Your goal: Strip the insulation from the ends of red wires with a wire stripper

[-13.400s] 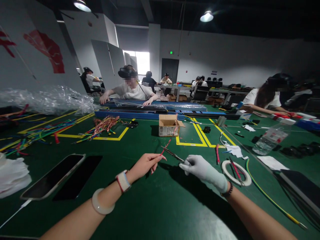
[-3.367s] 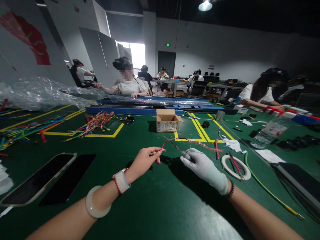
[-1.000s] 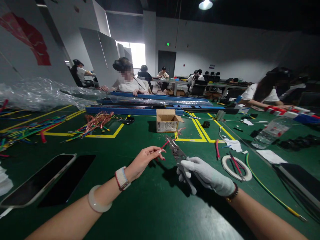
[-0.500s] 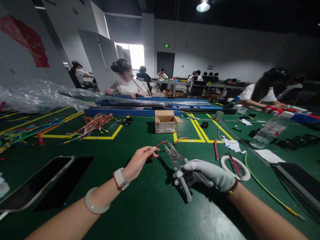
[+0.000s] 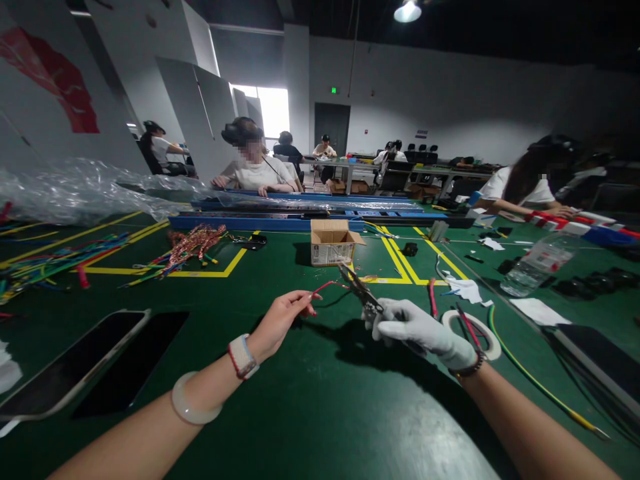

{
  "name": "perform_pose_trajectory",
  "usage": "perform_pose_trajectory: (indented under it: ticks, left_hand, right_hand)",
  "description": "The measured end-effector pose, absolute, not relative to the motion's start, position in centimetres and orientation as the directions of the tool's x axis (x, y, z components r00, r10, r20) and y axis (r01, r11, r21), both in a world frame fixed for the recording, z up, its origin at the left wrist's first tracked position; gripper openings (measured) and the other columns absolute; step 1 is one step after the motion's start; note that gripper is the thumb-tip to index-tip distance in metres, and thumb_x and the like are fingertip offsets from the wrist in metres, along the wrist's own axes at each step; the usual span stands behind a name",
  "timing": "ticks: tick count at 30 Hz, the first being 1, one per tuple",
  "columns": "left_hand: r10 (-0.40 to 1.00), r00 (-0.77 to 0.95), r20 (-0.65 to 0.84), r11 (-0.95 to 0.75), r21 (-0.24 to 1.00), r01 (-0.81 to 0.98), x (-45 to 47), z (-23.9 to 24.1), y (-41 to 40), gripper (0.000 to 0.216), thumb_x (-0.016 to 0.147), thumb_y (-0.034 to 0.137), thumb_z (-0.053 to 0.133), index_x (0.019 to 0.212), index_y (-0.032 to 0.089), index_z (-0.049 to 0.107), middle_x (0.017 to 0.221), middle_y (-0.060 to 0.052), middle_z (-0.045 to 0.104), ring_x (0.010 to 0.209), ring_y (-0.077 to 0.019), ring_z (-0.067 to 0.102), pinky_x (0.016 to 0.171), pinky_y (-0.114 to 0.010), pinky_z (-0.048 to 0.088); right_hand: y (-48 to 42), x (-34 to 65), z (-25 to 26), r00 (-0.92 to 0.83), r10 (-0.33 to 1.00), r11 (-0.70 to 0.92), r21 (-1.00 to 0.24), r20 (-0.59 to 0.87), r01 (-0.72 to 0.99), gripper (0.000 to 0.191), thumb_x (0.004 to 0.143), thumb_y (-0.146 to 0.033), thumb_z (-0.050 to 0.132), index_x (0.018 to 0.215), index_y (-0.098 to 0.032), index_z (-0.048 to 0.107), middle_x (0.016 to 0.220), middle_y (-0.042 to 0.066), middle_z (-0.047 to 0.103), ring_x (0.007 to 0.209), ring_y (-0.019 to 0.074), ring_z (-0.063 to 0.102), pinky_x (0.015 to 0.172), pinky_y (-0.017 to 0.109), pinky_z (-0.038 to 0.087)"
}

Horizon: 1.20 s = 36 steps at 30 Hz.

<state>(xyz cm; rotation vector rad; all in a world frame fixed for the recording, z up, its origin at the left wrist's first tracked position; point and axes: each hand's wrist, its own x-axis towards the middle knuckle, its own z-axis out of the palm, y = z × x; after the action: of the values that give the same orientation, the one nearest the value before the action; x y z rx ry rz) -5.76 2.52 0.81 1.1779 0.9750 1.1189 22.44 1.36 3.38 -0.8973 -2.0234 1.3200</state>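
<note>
Between the thumb and fingers of my bare left hand (image 5: 286, 319) is a short red wire (image 5: 324, 288), its far end pointing right and showing a thin copper-coloured tip. My right hand (image 5: 417, 328), in a pale grey glove, is closed around wire strippers (image 5: 366, 293). The tool's jaws point up and to the left, just right of the wire's tip; whether they touch it I cannot tell. Its handles are mostly hidden by the glove. Behind the tool stands a small open cardboard box (image 5: 332, 245), with copper scraps (image 5: 367, 277) on the green table near it.
Two dark flat devices (image 5: 75, 363) lie at the left. Further back are a copper wire bundle (image 5: 195, 248) and blue rails (image 5: 250, 223). At right lie a white tape roll (image 5: 493, 343), a yellow-green wire (image 5: 530, 387) and a water bottle (image 5: 537, 267). Other people sit around.
The wire strippers have come away from the wire, moving right and turning in my right hand, and the wire's end now shows a bare tip. My left hand has hardly moved.
</note>
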Motion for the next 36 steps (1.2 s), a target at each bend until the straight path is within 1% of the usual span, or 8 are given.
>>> perform_pose_trajectory:
  ticks: [2, 5, 8, 11, 14, 21, 32, 36]
  left_hand:
    - [0.977, 0.212, -0.008, 0.029, 0.995, -0.097, -5.6, 0.9, 2.4, 0.032, 0.077, 0.041, 0.069, 0.093, 0.013, 0.067, 0.068, -0.001, 0.062, 0.07, -0.0156, 0.056, 0.073, -0.029, 0.042]
    - [0.969, 0.247, -0.011, 0.022, 0.999, -0.043, -5.4, 1.0, 2.2, 0.032, 0.077, 0.043, 0.068, 0.09, 0.013, 0.067, 0.065, 0.001, 0.059, 0.069, -0.0156, 0.055, 0.073, -0.03, 0.041]
    - [0.96, 0.28, -0.019, 0.022, 1.0, -0.007, -5.4, 1.1, 2.1, 0.035, 0.075, 0.045, 0.068, 0.091, 0.013, 0.067, 0.068, 0.001, 0.059, 0.07, -0.0156, 0.054, 0.073, -0.03, 0.041]
    - [0.953, 0.301, -0.043, 0.037, 0.999, 0.026, -5.4, 1.1, 2.1, 0.033, 0.077, 0.043, 0.067, 0.092, 0.014, 0.067, 0.074, -0.001, 0.061, 0.073, -0.0161, 0.055, 0.073, -0.03, 0.041]
    - [0.944, 0.322, -0.066, 0.047, 0.997, 0.068, -5.5, 1.1, 2.1, 0.029, 0.079, 0.04, 0.065, 0.095, 0.015, 0.067, 0.074, 0.0, 0.061, 0.074, -0.0161, 0.056, 0.073, -0.03, 0.041]
    - [0.94, 0.334, -0.065, 0.028, 0.993, 0.115, -5.5, 0.7, 2.2, 0.029, 0.081, 0.038, 0.065, 0.098, 0.016, 0.067, 0.08, -0.001, 0.064, 0.076, -0.0161, 0.057, 0.072, -0.028, 0.041]
    - [0.939, 0.339, -0.062, 0.019, 0.992, 0.128, -5.4, 0.8, 2.2, 0.031, 0.079, 0.042, 0.066, 0.096, 0.016, 0.069, 0.088, -0.003, 0.065, 0.078, -0.017, 0.057, 0.07, -0.027, 0.041]
    - [0.939, 0.339, -0.058, 0.005, 0.988, 0.155, -5.5, 0.8, 2.1, 0.032, 0.079, 0.044, 0.064, 0.092, 0.015, 0.069, 0.08, -0.002, 0.063, 0.076, -0.0169, 0.056, 0.071, -0.028, 0.041]
  right_hand:
    - [1.5, 22.0, 3.3, -0.44, 0.846, 0.482, -0.787, 0.302, 0.386, 0.033, 0.077, -0.045, 0.068, 0.066, -0.016, 0.058, 0.097, 0.007, 0.057, 0.088, 0.0188, 0.056, 0.079, 0.032, 0.047]
    - [1.8, 22.0, 3.1, -0.323, 0.816, 0.573, -0.596, 0.479, 0.563, 0.027, 0.078, -0.039, 0.067, 0.066, -0.017, 0.056, 0.098, 0.007, 0.054, 0.087, 0.0187, 0.055, 0.075, 0.033, 0.049]
    - [2.0, 22.4, 3.0, -0.375, 0.729, 0.646, -0.395, 0.573, 0.653, 0.018, 0.082, -0.027, 0.058, 0.066, -0.018, 0.057, 0.098, 0.007, 0.056, 0.084, 0.0179, 0.056, 0.075, 0.034, 0.05]
    - [2.3, 22.6, 3.0, -0.498, 0.596, 0.72, -0.145, 0.63, 0.678, 0.007, 0.078, -0.019, 0.056, 0.073, -0.019, 0.061, 0.103, 0.009, 0.059, 0.098, 0.0224, 0.056, 0.09, 0.042, 0.047]
    - [2.5, 22.4, 2.6, -0.566, 0.517, 0.728, 0.018, 0.642, 0.686, 0.025, 0.074, -0.018, 0.056, 0.097, -0.019, 0.064, 0.118, 0.012, 0.056, 0.116, 0.0277, 0.049, 0.105, 0.054, 0.035]
    - [2.7, 21.9, 1.3, -0.57, 0.587, 0.668, 0.055, 0.575, 0.742, 0.04, 0.073, -0.022, 0.058, 0.113, -0.019, 0.059, 0.136, 0.013, 0.044, 0.134, 0.0323, 0.032, 0.113, 0.059, 0.019]
    - [2.3, 21.6, 1.1, -0.545, 0.637, 0.631, 0.038, 0.546, 0.775, 0.045, 0.072, -0.023, 0.057, 0.116, -0.017, 0.057, 0.144, 0.014, 0.034, 0.14, 0.0349, 0.019, 0.114, 0.06, 0.014]
    - [2.3, 21.6, 1.0, -0.532, 0.641, 0.625, 0.027, 0.553, 0.78, 0.046, 0.071, -0.022, 0.056, 0.117, -0.017, 0.056, 0.146, 0.013, 0.033, 0.14, 0.0349, 0.017, 0.114, 0.06, 0.013]
